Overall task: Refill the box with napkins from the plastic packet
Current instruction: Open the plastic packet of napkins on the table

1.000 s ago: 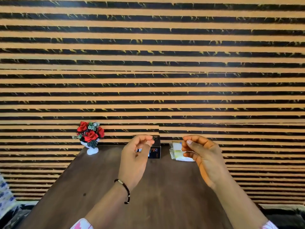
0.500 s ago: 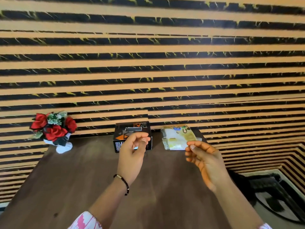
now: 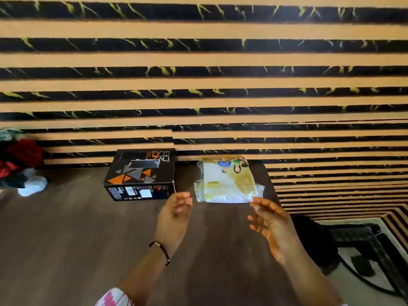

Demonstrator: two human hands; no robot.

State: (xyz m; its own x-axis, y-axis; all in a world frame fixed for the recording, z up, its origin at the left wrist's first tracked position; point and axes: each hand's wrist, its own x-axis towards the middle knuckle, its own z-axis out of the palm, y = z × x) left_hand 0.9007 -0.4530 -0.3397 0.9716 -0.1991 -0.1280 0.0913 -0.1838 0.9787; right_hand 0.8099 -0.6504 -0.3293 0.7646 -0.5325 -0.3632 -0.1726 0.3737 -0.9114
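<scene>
Napkins sit sealed inside one clear plastic packet (image 3: 227, 184) at the far side of the dark wooden table (image 3: 66, 239), close to the striped wall (image 3: 198, 85). Counting from the left: one vase of red flowers (image 3: 22, 164), blurred at the table's left edge; one black box (image 3: 141, 174) with orange and grey triangles and a slot in its top, standing just left of the packet with a narrow strip of table between them; then the one packet, lying flat with a printed yellow design and crinkled clear ends.

Two bare hands reach in from below. The left hand (image 3: 174, 217), with one beaded bracelet (image 3: 161, 251) at the wrist, hangs over the table just in front of the gap between box and packet, its fingers loosely curled and holding nothing. The right hand (image 3: 272, 224) is spread open, palm turned inward, its fingertips (image 3: 256, 200) level with the packet's near right corner; whether they touch the plastic I cannot tell.

Nothing lies between the hands and either item. Off the table's right edge, a dark shape on a pale floor is too blurred to make out. One pink-and-white sleeve (image 3: 114, 298) shows at the bottom.
</scene>
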